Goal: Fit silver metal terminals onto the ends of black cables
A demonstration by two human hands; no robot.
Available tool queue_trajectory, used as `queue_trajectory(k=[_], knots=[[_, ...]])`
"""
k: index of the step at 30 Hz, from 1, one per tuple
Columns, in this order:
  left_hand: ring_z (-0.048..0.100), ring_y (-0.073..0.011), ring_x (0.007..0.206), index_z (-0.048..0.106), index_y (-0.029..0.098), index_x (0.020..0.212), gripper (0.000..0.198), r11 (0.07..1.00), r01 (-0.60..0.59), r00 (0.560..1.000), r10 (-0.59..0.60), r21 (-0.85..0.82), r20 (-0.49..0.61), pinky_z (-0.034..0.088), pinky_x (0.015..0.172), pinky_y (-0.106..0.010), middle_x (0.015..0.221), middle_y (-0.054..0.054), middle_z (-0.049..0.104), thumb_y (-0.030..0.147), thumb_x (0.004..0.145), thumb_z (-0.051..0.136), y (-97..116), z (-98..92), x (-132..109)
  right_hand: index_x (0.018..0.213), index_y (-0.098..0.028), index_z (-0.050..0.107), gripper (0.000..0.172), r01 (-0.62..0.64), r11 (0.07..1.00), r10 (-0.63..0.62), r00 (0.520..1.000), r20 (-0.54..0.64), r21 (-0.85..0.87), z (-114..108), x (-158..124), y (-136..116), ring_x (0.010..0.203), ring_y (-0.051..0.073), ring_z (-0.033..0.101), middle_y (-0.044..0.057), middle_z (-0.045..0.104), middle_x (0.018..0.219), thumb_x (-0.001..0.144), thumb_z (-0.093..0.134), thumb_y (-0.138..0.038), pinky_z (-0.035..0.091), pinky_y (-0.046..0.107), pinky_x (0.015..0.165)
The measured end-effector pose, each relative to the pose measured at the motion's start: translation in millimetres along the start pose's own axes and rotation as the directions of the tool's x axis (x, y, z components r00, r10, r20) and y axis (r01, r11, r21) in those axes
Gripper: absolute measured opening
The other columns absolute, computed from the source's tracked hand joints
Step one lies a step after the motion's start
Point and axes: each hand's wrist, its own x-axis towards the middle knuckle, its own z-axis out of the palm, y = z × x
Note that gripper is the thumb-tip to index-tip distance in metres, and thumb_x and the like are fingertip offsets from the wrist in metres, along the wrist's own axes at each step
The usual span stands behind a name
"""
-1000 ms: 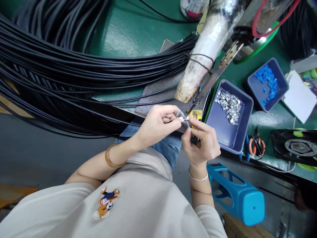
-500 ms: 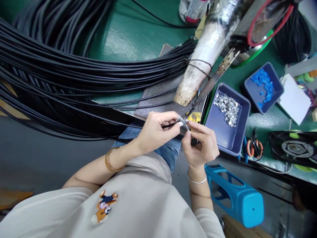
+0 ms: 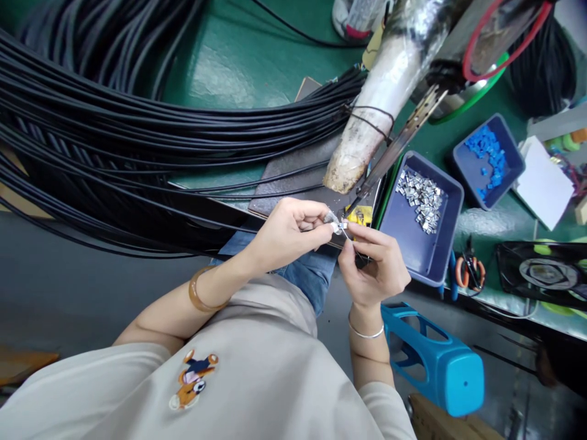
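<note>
My left hand (image 3: 293,231) is closed in a pinch at the end of a black cable (image 3: 229,223), which runs in from the left and goes out of sight behind the hand. A small silver metal connector (image 3: 342,226) shows at the fingertips. Close on its right, my right hand (image 3: 373,263) pinches a thin silvery wire (image 3: 348,237) that looks like solder. Both sets of fingertips nearly meet below the tip of a fixed soldering iron (image 3: 362,197). What lies inside the left pinch is mostly hidden.
A thick bundle of black cables (image 3: 183,131) sweeps across the green bench. Above my hands hangs a wrapped tube (image 3: 367,116). To the right are a tray (image 3: 403,235) of silver metal parts, a bin (image 3: 488,201) of blue pieces, orange-handled cutters (image 3: 470,272) and a blue stool (image 3: 463,373).
The left hand has turned and risen slightly, so the black cable between its fingers is now less visible and the silver connector shows more. The right hand has shifted slightly right, still pinching the wire.
</note>
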Motion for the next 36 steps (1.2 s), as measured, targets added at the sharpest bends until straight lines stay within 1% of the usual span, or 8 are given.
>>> queue_trajectory(k=[3, 6, 10, 15, 19, 25, 36], knots=[[0.041, -0.0039, 0.047, 0.056, 0.012, 0.061, 0.019, 0.999, 0.042, 0.998, -0.041, -0.016, 0.042, 0.031, 0.046, -0.017, 0.051, 0.003, 0.051, 0.016, 0.08, 0.059, 2.3, -2.5, 2.6, 0.085, -0.019, 0.061, 0.02, -0.004, 1.0, 0.004, 1.0, 0.0, 0.009, -0.6, 1.4, -0.1, 0.084, 0.014, 0.075, 0.005, 0.078, 0.094, 0.077, 0.072, -0.004, 0.061, 0.025, 0.075], [0.042, -0.0039, 0.046, 0.055, 0.013, 0.059, 0.02, 0.997, 0.071, 0.993, -0.07, -0.009, 0.091, 0.031, 0.047, -0.018, 0.049, 0.003, 0.053, 0.013, 0.079, 0.057, 3.6, -5.0, 4.9, 0.084, -0.019, 0.061, 0.02, -0.011, 1.0, 0.011, 1.0, 0.006, 0.02, -0.5, 2.2, -0.2, 0.084, 0.014, 0.075, 0.005, 0.078, 0.095, 0.078, 0.072, -0.004, 0.061, 0.025, 0.075], [0.042, -0.0042, 0.045, 0.055, 0.013, 0.058, 0.02, 0.998, 0.067, 0.991, -0.067, 0.004, 0.118, 0.031, 0.047, -0.018, 0.048, 0.002, 0.054, 0.01, 0.078, 0.055, 4.1, -6.7, 6.5, 0.085, -0.019, 0.061, 0.02, -0.007, 1.0, 0.007, 1.0, 0.001, 0.02, 0.2, 2.6, 0.3, 0.084, 0.014, 0.075, 0.005, 0.078, 0.095, 0.078, 0.072, -0.004, 0.061, 0.025, 0.075], [0.041, -0.005, 0.045, 0.057, 0.013, 0.059, 0.018, 0.999, 0.024, 0.995, -0.026, 0.023, 0.098, 0.03, 0.046, -0.019, 0.048, 0.003, 0.053, 0.01, 0.077, 0.055, 4.6, -6.0, 7.2, 0.087, -0.022, 0.06, 0.019, -0.01, 1.0, 0.01, 1.0, 0.006, -0.016, -0.3, 3.0, 1.6, 0.085, 0.015, 0.075, 0.003, 0.078, 0.097, 0.08, 0.071, -0.008, 0.061, 0.028, 0.074], [0.04, -0.0051, 0.045, 0.056, 0.013, 0.059, 0.019, 0.999, 0.003, 0.998, -0.006, 0.042, 0.069, 0.029, 0.045, -0.019, 0.048, 0.003, 0.05, 0.011, 0.078, 0.056, 5.1, -4.2, 7.7, 0.087, -0.022, 0.06, 0.018, -0.017, 1.0, 0.017, 1.0, 0.017, -0.026, -0.4, 4.3, 1.6, 0.086, 0.016, 0.075, 0.003, 0.078, 0.098, 0.081, 0.07, -0.008, 0.061, 0.03, 0.075], [0.036, -0.0047, 0.047, 0.056, 0.013, 0.06, 0.019, 0.999, 0.024, 0.998, -0.026, 0.038, 0.053, 0.027, 0.045, -0.02, 0.049, 0.004, 0.046, 0.013, 0.079, 0.057, 6.5, -3.2, 8.5, 0.086, -0.021, 0.061, 0.017, -0.026, 1.0, 0.026, 1.0, 0.004, 0.014, 1.4, 7.5, 1.1, 0.086, 0.016, 0.074, 0.004, 0.077, 0.098, 0.081, 0.07, -0.007, 0.061, 0.031, 0.076], [0.038, -0.0048, 0.047, 0.056, 0.013, 0.061, 0.018, 0.999, 0.023, 0.998, -0.025, 0.039, 0.05, 0.028, 0.045, -0.02, 0.049, 0.004, 0.046, 0.013, 0.078, 0.057, 9.3, -3.5, 8.8, 0.085, -0.022, 0.062, 0.015, -0.027, 1.0, 0.027, 1.0, 0.006, -0.01, -0.2, 10.2, -0.1, 0.086, 0.016, 0.074, 0.003, 0.077, 0.097, 0.081, 0.07, -0.009, 0.061, 0.031, 0.076]])
